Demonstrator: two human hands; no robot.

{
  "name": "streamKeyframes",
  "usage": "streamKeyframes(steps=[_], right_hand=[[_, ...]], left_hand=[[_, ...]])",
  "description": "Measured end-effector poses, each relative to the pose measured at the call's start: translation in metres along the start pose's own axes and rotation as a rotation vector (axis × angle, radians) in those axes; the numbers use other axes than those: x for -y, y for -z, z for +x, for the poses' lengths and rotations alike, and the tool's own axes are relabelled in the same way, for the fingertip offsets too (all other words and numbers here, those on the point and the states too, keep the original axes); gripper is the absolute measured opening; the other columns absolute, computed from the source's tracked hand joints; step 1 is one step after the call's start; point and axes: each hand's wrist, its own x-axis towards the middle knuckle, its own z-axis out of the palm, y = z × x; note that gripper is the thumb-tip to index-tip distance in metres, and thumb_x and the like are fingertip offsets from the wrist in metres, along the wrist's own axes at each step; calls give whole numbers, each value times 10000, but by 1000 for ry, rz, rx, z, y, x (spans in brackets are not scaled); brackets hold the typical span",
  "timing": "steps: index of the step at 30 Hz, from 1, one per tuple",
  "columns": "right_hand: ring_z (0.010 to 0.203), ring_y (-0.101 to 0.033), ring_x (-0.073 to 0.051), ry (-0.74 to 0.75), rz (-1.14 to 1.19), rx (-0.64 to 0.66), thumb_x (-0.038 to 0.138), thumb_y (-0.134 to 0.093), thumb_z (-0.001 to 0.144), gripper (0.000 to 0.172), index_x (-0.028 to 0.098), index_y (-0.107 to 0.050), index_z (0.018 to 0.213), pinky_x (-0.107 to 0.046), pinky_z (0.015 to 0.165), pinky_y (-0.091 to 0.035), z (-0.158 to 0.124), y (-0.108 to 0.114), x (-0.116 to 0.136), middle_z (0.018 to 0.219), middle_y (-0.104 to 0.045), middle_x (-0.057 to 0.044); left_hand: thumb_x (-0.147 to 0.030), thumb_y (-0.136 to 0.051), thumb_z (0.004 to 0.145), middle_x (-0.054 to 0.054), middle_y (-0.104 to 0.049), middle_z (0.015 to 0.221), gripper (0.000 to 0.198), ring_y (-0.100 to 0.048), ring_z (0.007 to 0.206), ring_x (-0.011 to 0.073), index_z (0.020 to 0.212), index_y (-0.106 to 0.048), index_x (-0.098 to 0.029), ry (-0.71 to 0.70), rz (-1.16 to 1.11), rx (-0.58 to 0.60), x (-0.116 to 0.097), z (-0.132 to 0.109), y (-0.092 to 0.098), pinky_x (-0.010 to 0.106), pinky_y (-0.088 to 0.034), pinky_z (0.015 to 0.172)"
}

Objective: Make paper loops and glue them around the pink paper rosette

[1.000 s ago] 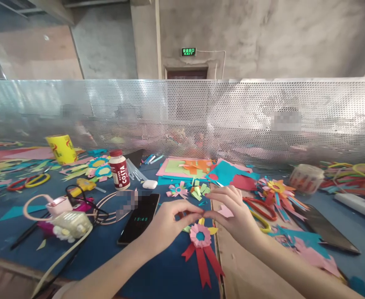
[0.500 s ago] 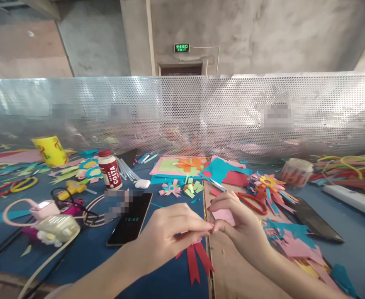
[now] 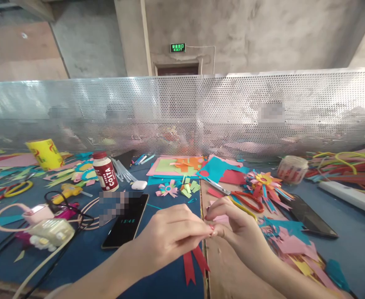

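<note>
My left hand (image 3: 173, 230) and my right hand (image 3: 235, 226) meet over the seam between the blue and brown table surfaces. Both are closed, thumb and fingertips pinched together; anything between them is too small or hidden to make out. Red paper strips with notched ends (image 3: 188, 268) show below my left hand, their upper part covered by it; whether they are held or lying there, I cannot tell. Beyond my right hand are scissors with orange-red handles (image 3: 247, 200) and pieces of pink paper (image 3: 220, 219), partly hidden by its fingers.
A phone (image 3: 126, 222) lies left of my hands, near a plug adapter (image 3: 52, 232) with cables. Behind are a Costa bottle (image 3: 105, 172), an earbud case (image 3: 139, 185) and a paper flower (image 3: 167, 188). Rightward are a layered paper flower (image 3: 263, 182), a dark phone (image 3: 313, 216) and paper scraps (image 3: 294, 243).
The view has turned slightly right, so the table things sit farther left. My hands stay pinched together; more of the scissors shows past my right hand, and less of the red strips' top.
</note>
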Motion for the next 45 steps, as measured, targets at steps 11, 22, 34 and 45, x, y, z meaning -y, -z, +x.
streamKeyframes(steps=[11, 22, 34, 45], right_hand=[[801, -553, -157, -68, 81, 66, 370, -614, 783, 149, 221, -623, 779, -279, 727, -425, -1, 5, 2, 784, -604, -1], [784, -550, -164, 79, -173, 36, 326, -629, 779, 101, 231, -610, 749, -324, 742, -422, -1, 9, 5, 761, -601, -3], [790, -522, -168, 263, -600, -30, 233, -664, 754, 101, 222, -572, 714, -335, 745, -334, -2, 4, 3, 759, -636, 18], [815, -502, -199, 286, -731, -53, 229, -633, 776, 53, 217, -585, 796, -369, 751, -299, -4, 5, -7, 826, -649, -14]], left_hand=[[-75, -559, 812, 15, -697, 902, 246, -622, 835, 123, 1020, -591, -204, -50, 117, 69, 4, 3, -1, 251, -501, 758], [-104, -574, 804, 4, -684, 771, 121, -598, 696, 104, 863, -641, -185, 200, -23, -36, 5, 11, 1, 225, -485, 665], [-162, -549, 842, 21, -673, 857, 147, -561, 794, 127, 906, -679, -186, 186, 37, 169, -3, 14, -14, 233, -440, 723], [-168, -584, 803, 19, -676, 820, 98, -586, 790, 145, 784, -678, -187, 354, -16, 126, 1, 19, -25, 257, -449, 741]])
